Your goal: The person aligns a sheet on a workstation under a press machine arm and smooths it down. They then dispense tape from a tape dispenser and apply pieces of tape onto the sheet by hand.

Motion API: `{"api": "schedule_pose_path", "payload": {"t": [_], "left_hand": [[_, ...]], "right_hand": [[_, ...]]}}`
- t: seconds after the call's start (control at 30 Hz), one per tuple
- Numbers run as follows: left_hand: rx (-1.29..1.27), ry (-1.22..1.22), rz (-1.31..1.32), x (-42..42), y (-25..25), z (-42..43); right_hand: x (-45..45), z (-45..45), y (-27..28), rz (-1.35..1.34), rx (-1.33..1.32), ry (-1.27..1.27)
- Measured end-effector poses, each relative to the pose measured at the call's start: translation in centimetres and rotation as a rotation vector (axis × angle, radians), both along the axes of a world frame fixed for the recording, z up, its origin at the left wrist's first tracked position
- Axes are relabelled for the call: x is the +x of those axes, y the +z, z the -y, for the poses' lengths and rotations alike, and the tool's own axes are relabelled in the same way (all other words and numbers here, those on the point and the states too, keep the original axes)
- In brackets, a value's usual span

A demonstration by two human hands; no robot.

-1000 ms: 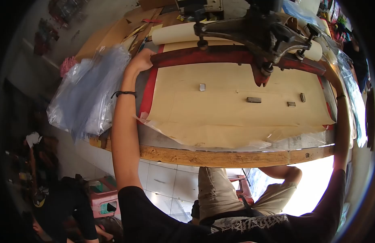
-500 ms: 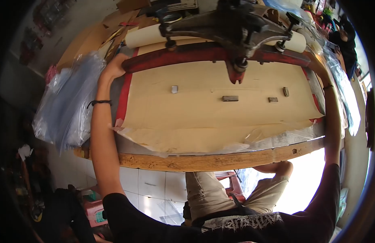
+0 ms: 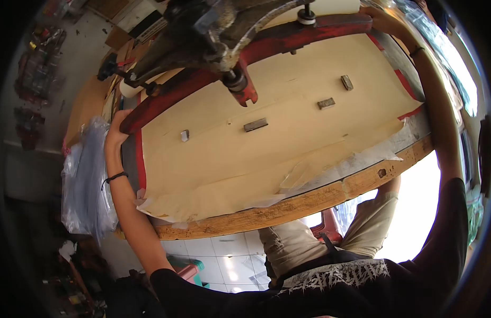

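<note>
Along the near edge of the worktop [image 3: 319, 199] runs one strip of scuffed wood, with a single dark hole toward its right end. Just past it lies one cream sheet [image 3: 288, 164], its near margin torn and wrinkled, with red showing along its left and right sides. Four small blocks rest on the sheet, well apart: one pale block [image 3: 185, 135] at the left, then three darker ones, a long block [image 3: 256, 125], a shorter block [image 3: 326, 103] and a tilted block [image 3: 346, 82].

Beyond the blocks, one bar [image 3: 295, 36] slants across the sheet's far part; whether it touches the sheet cannot be told. It is long and red, worn to dark patches, with one forked tongue [image 3: 246, 94] pointing nearward. The left hand [image 3: 117, 127] is clamped on its left end, the right hand [image 3: 382, 21] on its right end, both with fingers partly hidden. Each wrist wears one dark band. Over the bar sits one dark metal bracket [image 3: 224, 42], and behind it one pale roll [image 3: 333, 6].
</note>
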State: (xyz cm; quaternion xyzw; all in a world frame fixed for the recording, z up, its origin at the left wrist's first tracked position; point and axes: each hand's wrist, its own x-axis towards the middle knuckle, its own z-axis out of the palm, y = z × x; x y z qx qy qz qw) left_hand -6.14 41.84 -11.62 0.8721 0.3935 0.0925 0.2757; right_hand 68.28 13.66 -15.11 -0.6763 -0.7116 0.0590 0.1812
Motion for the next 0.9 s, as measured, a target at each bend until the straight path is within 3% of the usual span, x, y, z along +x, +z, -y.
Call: {"api": "schedule_pose_path", "payload": {"t": [0.27, 0.47, 0.57, 0.9], "left_hand": [[0.073, 0.052, 0.057, 0.9, 0.2, 2.1], [-0.055, -0.017, 0.075, -0.6, -1.3, -1.6], [-0.082, -0.024, 0.087, -0.7, -1.4, -1.5], [-0.054, 0.095, 0.008, 0.1, -0.7, -0.3]], "right_hand": [[1.6, -1.3, -0.4, 0.051, 0.009, 0.061], [-0.4, -0.8, -0.4, 0.027, 0.114, 0.035], [0.8, -1.1, -0.5, 0.034, 0.041, 0.072], [-4.6, -0.2, 2.4, 0.045, -0.082, -0.147]]}}
